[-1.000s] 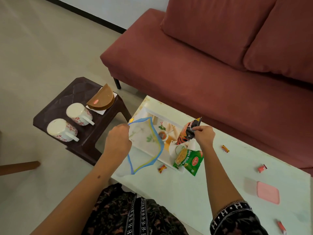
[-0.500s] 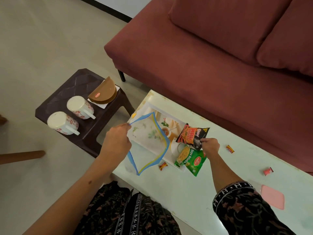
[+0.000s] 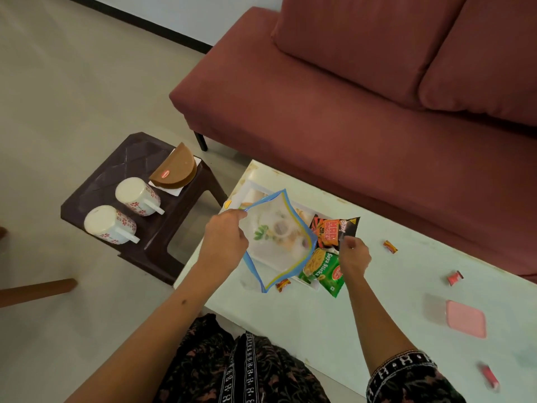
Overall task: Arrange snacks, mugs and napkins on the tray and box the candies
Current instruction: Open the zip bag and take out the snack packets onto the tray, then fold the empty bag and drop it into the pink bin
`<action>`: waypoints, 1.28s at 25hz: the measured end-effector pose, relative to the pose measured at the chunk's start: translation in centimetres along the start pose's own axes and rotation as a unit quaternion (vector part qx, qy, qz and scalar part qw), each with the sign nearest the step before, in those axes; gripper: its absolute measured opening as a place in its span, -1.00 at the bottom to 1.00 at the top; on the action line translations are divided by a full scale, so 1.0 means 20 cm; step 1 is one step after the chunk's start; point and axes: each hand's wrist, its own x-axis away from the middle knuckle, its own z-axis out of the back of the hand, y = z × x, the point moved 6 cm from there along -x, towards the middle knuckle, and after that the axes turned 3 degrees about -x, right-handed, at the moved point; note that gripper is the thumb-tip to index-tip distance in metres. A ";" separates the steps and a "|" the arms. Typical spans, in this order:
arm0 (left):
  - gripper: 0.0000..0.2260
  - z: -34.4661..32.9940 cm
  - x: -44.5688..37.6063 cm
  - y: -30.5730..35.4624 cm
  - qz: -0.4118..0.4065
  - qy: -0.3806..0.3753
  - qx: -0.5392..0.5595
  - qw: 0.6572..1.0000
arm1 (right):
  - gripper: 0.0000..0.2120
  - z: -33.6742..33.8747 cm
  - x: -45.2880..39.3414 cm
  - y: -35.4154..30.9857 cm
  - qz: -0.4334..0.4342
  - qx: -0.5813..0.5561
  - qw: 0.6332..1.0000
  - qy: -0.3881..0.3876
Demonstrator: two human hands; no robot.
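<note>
The orange-and-black snack packet [image 3: 334, 232], lifted a second ago, now lies on the white tray [image 3: 263, 254] at the desk's [image 3: 363, 309] left end, right hand [image 3: 353, 257] still pinching its corner, left hand [image 3: 223, 242] gripping the clear blue-edged pouch [image 3: 279, 239].

A dark red sofa [image 3: 363, 112] with two back cushions [image 3: 363, 39] stands on a pale floor [image 3: 72, 82]. Beside it sits a dark brown plastic stool [image 3: 162, 234].
</note>
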 end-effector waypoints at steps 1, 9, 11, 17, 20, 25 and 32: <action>-0.67 0.01 0.01 0.02 -0.006 0.014 0.017 1.000 | -0.74 -0.02 0.07 0.00 -0.019 -0.031 0.999 -0.010; -0.65 -0.02 0.09 0.03 0.035 -0.039 0.323 0.945 | -0.29 -0.35 0.51 0.28 -0.342 -0.355 0.798 -0.348; -0.64 -0.10 0.14 0.00 0.059 -0.083 0.376 0.921 | -0.20 -0.41 0.53 0.35 -0.445 -0.433 0.686 -0.379; -0.73 -0.27 0.36 0.01 0.154 -0.234 0.473 0.835 | -0.32 -0.19 0.87 -0.21 -0.234 -0.445 0.702 -0.504; -0.50 -0.27 0.40 -0.01 0.132 -0.205 0.442 0.863 | -0.84 -0.13 0.89 -0.36 -0.092 -0.414 0.775 -0.468; -0.48 -0.11 0.42 -0.09 0.120 -0.028 0.442 0.889 | -0.69 -0.07 0.90 -0.43 0.024 -0.342 0.855 -0.390; -0.17 0.00 0.62 -0.07 0.154 -0.041 0.515 0.842 | -0.75 0.04 1.16 -0.47 0.231 -0.176 0.894 -0.342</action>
